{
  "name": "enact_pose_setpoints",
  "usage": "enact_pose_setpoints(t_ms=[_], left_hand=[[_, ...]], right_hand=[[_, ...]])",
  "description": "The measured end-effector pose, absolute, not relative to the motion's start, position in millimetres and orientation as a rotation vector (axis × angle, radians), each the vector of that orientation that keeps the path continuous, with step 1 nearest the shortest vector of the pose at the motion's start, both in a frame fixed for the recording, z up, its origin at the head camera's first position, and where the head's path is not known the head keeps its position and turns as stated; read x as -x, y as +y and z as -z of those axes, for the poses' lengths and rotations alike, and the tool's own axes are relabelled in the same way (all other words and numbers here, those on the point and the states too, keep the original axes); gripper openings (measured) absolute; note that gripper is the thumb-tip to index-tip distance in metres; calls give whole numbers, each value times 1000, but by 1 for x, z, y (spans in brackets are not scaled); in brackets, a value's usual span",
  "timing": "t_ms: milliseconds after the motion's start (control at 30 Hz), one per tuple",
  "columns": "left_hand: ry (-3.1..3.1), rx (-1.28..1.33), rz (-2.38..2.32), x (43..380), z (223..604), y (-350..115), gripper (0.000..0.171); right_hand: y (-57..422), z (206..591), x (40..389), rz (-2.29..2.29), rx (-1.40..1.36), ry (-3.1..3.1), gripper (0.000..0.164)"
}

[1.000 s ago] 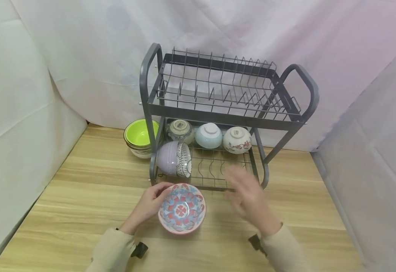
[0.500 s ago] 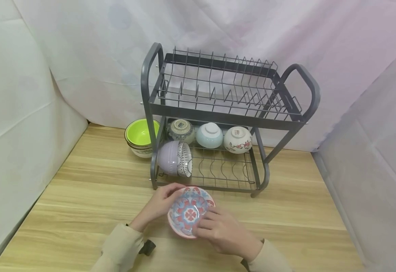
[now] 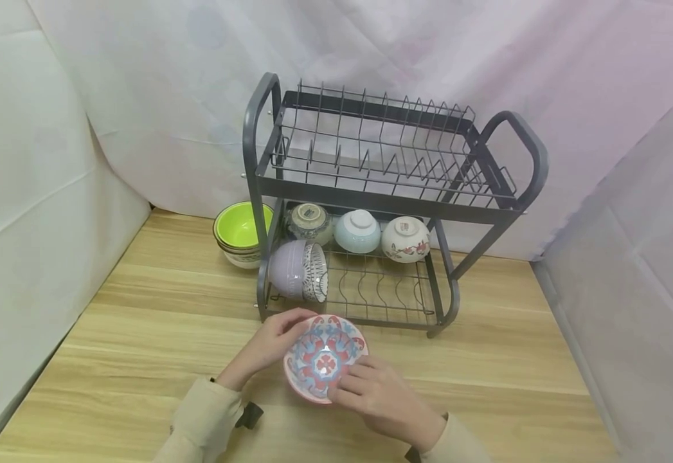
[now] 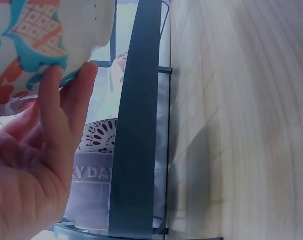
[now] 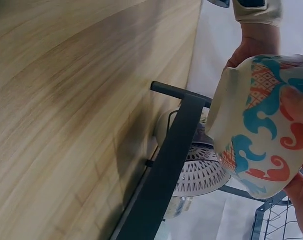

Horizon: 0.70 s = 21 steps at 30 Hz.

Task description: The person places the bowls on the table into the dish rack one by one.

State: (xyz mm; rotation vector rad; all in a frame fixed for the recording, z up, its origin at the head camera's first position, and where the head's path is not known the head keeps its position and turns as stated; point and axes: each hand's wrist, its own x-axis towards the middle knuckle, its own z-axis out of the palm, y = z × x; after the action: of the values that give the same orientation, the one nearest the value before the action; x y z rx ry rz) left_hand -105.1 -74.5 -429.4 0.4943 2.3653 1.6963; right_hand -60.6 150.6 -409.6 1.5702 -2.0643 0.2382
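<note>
A bowl (image 3: 326, 354) patterned in red, blue and white is held mouth-up just in front of the dish rack (image 3: 371, 321). My left hand (image 3: 276, 342) grips its left rim, thumb inside and fingers on the outer wall. On the opposite side my right hand (image 3: 379, 399) grips the lower right rim, fingers over the edge. In the left wrist view the patterned bowl (image 4: 31, 50) shows its outer wall and foot, raised above the wood. The right wrist view has the same bowl (image 5: 266, 125) between both hands.
On the rack's lower tier, a lilac bowl (image 3: 286, 270) and a black-and-white patterned bowl (image 3: 315, 273) lie sideways at front left. Behind them a grey-green bowl (image 3: 308, 222), a pale blue bowl (image 3: 357, 233) and a floral bowl (image 3: 405, 241) sit upside down. Stacked bowls with a lime-green one (image 3: 236, 226) stand left.
My right hand has come in from the right and taken hold of the bowl's rim. The bowl and my left hand have shifted slightly right.
</note>
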Motion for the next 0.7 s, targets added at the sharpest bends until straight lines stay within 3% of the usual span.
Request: enact_pose_setpoints(t_ms=[267,467,700], left_hand=[[2461,-435,-1797,106,418,-82,28],[2885,-405,-1983,117,415,-100,18],[3074,-148,-1857,138,424,-119,31]], right_hand=[[156,405,64,-339,-1513,-2086,25],[163,404,78,-525,-1375,-2128,16],[166,409,95,-902,-1182,-2103,10]])
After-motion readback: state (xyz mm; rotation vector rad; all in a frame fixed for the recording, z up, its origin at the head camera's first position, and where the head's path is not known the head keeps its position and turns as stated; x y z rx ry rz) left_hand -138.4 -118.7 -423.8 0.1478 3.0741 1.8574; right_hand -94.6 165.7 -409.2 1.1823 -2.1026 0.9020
